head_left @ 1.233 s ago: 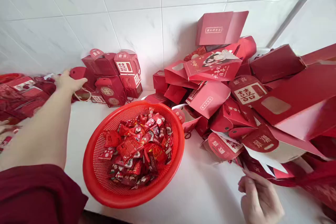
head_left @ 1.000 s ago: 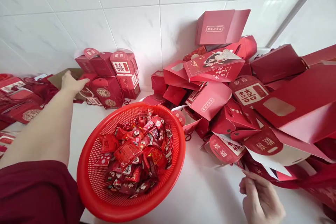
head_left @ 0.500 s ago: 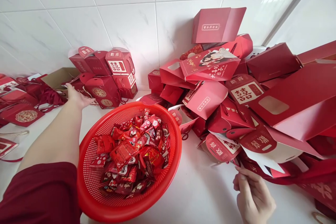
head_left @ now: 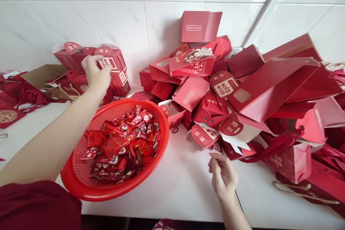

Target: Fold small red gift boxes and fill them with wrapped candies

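Note:
My left hand is raised in front of stacked red gift boxes at the back left. Its thumb stands apart from the bent fingers, and I see nothing held. Below and to the right of that forearm is a red plastic basket with wrapped candies in red packets. My right hand hovers over the white table, fingers curled together with nothing visible in them. Closest to it is a pink-red box lying tilted at the near edge of a heap of red boxes.
A white tiled wall rises behind the table. Red bags with rope handles lie at the right. An open box with a tan inside and more red bags are at the far left.
My left hand has moved right and up, from beside the open box to the stacked boxes, with its fingers more bent. The view has shifted right. My right hand stays curled.

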`<action>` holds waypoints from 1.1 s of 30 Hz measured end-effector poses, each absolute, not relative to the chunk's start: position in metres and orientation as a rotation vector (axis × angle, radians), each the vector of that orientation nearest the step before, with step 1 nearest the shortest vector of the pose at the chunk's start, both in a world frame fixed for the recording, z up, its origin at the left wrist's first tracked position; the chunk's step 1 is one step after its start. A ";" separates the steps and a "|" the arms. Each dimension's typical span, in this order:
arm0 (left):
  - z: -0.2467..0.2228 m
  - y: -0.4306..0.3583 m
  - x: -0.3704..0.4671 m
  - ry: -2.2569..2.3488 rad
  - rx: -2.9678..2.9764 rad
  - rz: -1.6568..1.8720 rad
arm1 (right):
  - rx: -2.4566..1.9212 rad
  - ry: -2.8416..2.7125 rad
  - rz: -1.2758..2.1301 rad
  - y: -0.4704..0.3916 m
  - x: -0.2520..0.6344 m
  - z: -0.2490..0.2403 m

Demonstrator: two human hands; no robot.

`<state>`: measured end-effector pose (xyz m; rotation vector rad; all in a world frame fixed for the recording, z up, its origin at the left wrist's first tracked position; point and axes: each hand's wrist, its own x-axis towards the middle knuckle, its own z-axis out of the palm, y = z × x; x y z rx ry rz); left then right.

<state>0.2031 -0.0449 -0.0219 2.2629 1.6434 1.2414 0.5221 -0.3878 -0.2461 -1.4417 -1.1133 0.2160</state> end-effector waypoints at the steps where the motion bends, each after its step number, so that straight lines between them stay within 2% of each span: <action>1: -0.013 -0.062 0.225 1.628 2.266 1.274 | -1.436 -1.155 0.189 -0.387 0.523 -0.241; 7: 0.022 -0.197 0.319 1.002 2.686 0.461 | -1.446 -1.141 -0.191 -0.379 0.558 -0.183; 12: 0.012 -0.258 0.345 0.605 2.826 0.169 | -1.520 -0.981 -0.331 -0.365 0.606 -0.114; 16: 0.008 -0.276 0.348 0.546 2.826 0.009 | -1.593 -1.003 -0.378 -0.364 0.629 -0.079; 22: 0.026 -0.287 0.343 0.715 2.818 0.295 | -1.429 -1.030 -0.380 -0.359 0.615 -0.080; 28: 0.023 -0.280 0.349 0.773 2.662 0.574 | -1.314 -1.411 -0.298 -0.332 0.580 -0.077; 33: -0.034 -0.295 0.359 0.579 2.447 1.374 | -1.406 -1.717 -0.041 -0.313 0.563 -0.077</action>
